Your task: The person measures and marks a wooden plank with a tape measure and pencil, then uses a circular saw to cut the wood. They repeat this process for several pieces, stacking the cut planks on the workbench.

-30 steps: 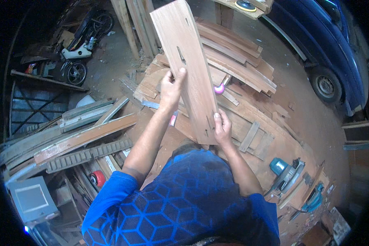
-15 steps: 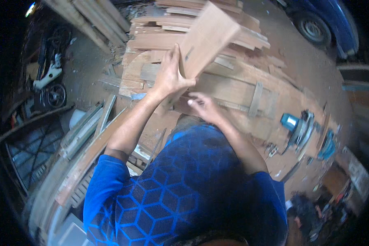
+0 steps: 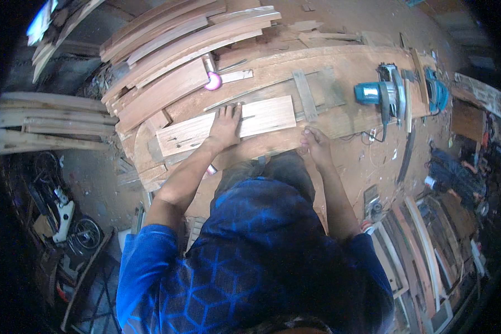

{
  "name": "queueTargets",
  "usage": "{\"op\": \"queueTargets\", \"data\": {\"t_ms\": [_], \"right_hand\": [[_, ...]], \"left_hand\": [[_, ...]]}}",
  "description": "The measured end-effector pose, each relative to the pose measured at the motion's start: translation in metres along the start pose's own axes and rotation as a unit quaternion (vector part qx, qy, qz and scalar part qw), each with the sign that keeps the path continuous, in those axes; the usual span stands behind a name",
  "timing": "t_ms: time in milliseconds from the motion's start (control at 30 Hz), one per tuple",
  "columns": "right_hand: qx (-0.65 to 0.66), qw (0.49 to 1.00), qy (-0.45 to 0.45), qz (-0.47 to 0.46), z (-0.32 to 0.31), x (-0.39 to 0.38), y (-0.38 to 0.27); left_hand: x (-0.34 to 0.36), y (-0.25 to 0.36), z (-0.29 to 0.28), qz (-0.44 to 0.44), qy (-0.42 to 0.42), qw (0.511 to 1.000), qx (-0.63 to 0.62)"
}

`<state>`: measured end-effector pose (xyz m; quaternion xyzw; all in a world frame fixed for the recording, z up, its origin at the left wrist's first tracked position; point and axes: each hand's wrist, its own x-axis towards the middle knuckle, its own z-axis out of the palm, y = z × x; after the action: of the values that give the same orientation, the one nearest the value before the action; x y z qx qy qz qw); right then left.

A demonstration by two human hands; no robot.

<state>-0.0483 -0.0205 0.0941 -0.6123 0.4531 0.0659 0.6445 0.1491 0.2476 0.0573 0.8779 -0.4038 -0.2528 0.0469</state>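
Note:
A pale wooden board [image 3: 267,116] lies flat on the workbench [image 3: 339,58], with dark streaks and knots near its left end and middle. My left hand [image 3: 226,127] rests on top of it, fingers stretched toward the far edge. Just off the board's near right corner, my right hand [image 3: 315,143] is raised with its fingers curled together. Whatever may be in those fingers is too small to make out. A short grey batten [image 3: 304,96] lies crosswise on the bench behind the board's right end.
Long planks [image 3: 167,61] are stacked at the far left. A teal circular saw [image 3: 376,93] stands on the bench's right side, another teal tool [image 3: 437,92] beyond it. A motorcycle [image 3: 64,214] is on the left floor. Timber pieces [image 3: 417,245] lean at lower right.
The board has come down from a raised, tilted position in my left hand to lie flat on the bench. My right hand has moved right. The view has turned toward the right.

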Motion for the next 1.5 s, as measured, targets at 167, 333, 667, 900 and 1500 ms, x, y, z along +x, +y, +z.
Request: {"op": "queueTargets", "data": {"t_ms": [167,333,667,900,1500], "right_hand": [[0.021,1.000,0.012,-0.013,-0.001,0.021,-0.003],[-0.044,0.998,0.014,-0.052,-0.014,0.043,-0.010],[-0.143,0.944,0.163,-0.248,-0.054,0.146,0.030],[-0.221,0.934,0.144,-0.242,-0.059,0.171,0.003],[-0.172,0.946,0.161,-0.224,-0.059,0.199,-0.006]], "left_hand": [[0.001,-0.002,0.007,0.010,0.103,0.995,0.010],[-0.038,-0.018,0.035,-0.057,0.189,0.976,-0.087],[-0.095,-0.129,0.024,-0.171,0.072,0.982,-0.031],[-0.072,-0.085,0.049,-0.128,0.167,0.974,-0.079],[-0.023,-0.010,0.053,-0.146,0.225,0.957,-0.113]]}}
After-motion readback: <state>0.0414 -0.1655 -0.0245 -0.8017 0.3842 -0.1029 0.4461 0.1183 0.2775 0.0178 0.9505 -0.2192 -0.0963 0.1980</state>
